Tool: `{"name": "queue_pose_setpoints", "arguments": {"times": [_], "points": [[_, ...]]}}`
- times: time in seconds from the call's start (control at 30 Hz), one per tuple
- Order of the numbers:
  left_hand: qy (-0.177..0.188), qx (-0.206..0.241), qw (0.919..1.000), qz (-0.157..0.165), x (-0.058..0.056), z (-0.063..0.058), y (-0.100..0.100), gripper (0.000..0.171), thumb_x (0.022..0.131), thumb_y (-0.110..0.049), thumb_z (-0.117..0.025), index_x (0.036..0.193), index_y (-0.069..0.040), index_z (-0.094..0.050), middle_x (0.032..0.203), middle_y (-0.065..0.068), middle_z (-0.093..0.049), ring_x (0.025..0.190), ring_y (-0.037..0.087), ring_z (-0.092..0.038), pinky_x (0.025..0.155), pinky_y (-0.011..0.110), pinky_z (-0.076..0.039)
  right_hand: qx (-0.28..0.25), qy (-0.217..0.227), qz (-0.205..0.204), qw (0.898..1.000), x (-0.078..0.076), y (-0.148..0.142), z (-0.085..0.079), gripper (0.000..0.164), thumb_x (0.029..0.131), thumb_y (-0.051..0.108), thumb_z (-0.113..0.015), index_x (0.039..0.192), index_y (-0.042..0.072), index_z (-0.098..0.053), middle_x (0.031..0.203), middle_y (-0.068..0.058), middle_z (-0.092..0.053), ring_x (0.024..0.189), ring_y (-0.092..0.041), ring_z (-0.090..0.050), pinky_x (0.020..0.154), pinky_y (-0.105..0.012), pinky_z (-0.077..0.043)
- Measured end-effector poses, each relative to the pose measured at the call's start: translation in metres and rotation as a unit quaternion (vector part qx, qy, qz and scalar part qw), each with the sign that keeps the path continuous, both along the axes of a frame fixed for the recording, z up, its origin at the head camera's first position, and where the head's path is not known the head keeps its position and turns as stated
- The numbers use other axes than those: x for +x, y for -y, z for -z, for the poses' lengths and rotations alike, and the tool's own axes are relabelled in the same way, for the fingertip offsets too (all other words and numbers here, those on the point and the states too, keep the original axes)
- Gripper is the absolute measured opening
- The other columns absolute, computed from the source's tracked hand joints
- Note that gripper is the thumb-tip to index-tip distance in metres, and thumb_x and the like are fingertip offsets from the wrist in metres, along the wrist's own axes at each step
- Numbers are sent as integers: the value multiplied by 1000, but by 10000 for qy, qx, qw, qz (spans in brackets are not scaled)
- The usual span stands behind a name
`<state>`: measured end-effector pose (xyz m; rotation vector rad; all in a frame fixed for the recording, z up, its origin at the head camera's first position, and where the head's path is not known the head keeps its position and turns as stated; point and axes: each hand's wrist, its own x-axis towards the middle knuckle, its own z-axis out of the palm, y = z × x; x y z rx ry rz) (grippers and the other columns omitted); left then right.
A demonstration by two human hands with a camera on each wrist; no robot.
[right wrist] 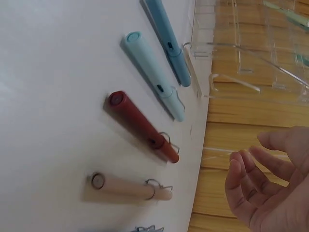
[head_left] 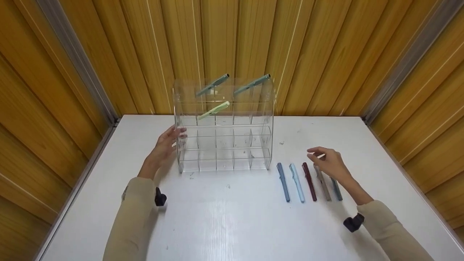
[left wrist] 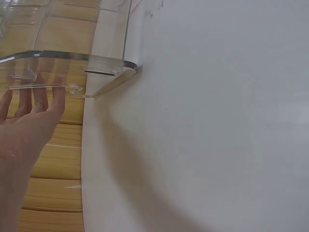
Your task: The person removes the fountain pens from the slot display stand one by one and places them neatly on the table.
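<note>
A clear acrylic tiered pen stand (head_left: 224, 165) stands upright at the table's middle. Two blue-green pens, left (head_left: 214, 85) and right (head_left: 252, 84), lean in its top tier; a pale green pen (head_left: 214, 110) leans one tier lower. My left hand (head_left: 165, 146) holds the stand's left side panel, its fingers (left wrist: 57, 99) showing through the plastic. Over the row of pens, my right hand (head_left: 328, 163) hovers with loosely bent fingers and nothing in them. Below and beside it lie a slate-blue pen (head_left: 283, 183), a light blue pen (head_left: 297, 183), a dark red pen (head_left: 309, 182), a beige pen (right wrist: 126, 187) and a dark teal pen (head_left: 337, 190).
The white table (head_left: 217, 224) is bounded by wood-patterned panels (head_left: 322, 58) at the back and sides, with grey metal posts (head_left: 81, 61) in the corners. Black wrist cameras, left (head_left: 160, 197) and right (head_left: 353, 222), sit at the beige sleeves.
</note>
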<state>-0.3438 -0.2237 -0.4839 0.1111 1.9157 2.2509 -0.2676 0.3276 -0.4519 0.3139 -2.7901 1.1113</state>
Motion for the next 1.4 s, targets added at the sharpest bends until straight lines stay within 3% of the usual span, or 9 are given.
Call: {"name": "queue_pose_setpoints", "arguments": {"times": [0.2, 0.33, 0.57, 0.67, 0.83, 0.93, 1.17, 1.3, 1.4], "points": [[-123, -131, 9997, 164, 4, 4, -2, 59, 110, -37, -44, 158, -6, -32, 163, 17, -35, 152, 32, -32, 128, 57, -19, -64, 16, -343, 9994, -4, 27, -7, 29, 102, 18, -63, 123, -1, -70, 101, -19, -73, 68, -1, -63, 59, -21, -56], [-244, -212, 9991, 263, 6, 6, -5, 57, 110, -36, -46, 157, -6, -34, 161, 15, -38, 152, 33, -32, 128, 57, -20, -186, -173, -560, 9981, -10, 42, -13, 28, 102, 17, -64, 121, -2, -71, 96, -19, -74, 66, -1, -64, 55, -19, -54], [-295, -60, 9990, 316, 2, 5, -11, 57, 108, -37, -50, 156, -8, -36, 147, 1, -52, 147, 32, -39, 126, 53, -27, -425, -184, -873, 9951, -20, 69, -27, 26, 100, 8, -64, 122, -6, -68, 104, -23, -73, 88, -35, -73, 66, -21, -61], [-215, -102, 9992, 308, 2, 5, -11, 59, 108, -38, -50, 157, -10, -34, 152, 7, -48, 145, 29, -41, 127, 52, -27, -485, -196, -880, 9947, -23, 80, -32, 26, 100, 9, -64, 122, -5, -68, 107, -23, -73, 94, -40, -73, 70, -24, -62], [-172, -254, 9989, 365, 4, 5, -9, 64, 108, -40, -50, 160, -10, -30, 164, 15, -33, 152, 31, -33, 128, 54, -20, -617, -303, -959, 9930, -25, 97, -40, 25, 100, 12, -65, 120, -2, -71, 109, -22, -74, 95, -37, -73, 72, -28, -63], [-177, -391, 9985, 350, 5, 6, -6, 66, 107, -43, -49, 161, -10, -28, 166, 14, -32, 156, 32, -27, 129, 57, -14, -707, -339, -1156, 9902, -26, 110, -45, 25, 100, 13, -65, 120, -1, -71, 110, -21, -74, 95, -35, -74, 72, -22, -61], [-217, -331, 9986, 362, 7, 8, -3, 63, 108, -42, -48, 160, -10, -31, 166, 16, -31, 153, 33, -32, 129, 56, -16, -869, -325, -1370, 9862, -31, 143, -55, 30, 101, 15, -66, 126, 1, -69, 114, -18, -74, 98, -32, -73, 77, -21, -61], [-203, -273, 9988, 346, 6, 8, -3, 62, 108, -40, -48, 159, -9, -31, 165, 17, -31, 152, 33, -32, 129, 55, -17, -1426, -301, -1334, 9803, -38, 160, -58, 31, 100, 14, -66, 128, 1, -68, 118, -20, -72, 102, -32, -72, 79, -21, -61], [-187, -332, 9988, 317, 4, 9, -4, 62, 108, -41, -48, 158, -8, -32, 164, 13, -33, 153, 32, -31, 130, 56, -13, -2095, -296, -1252, 9693, -45, 172, -60, 32, 100, 11, -66, 129, -1, -67, 122, -23, -70, 106, -30, -70, 81, -20, -60]]}}
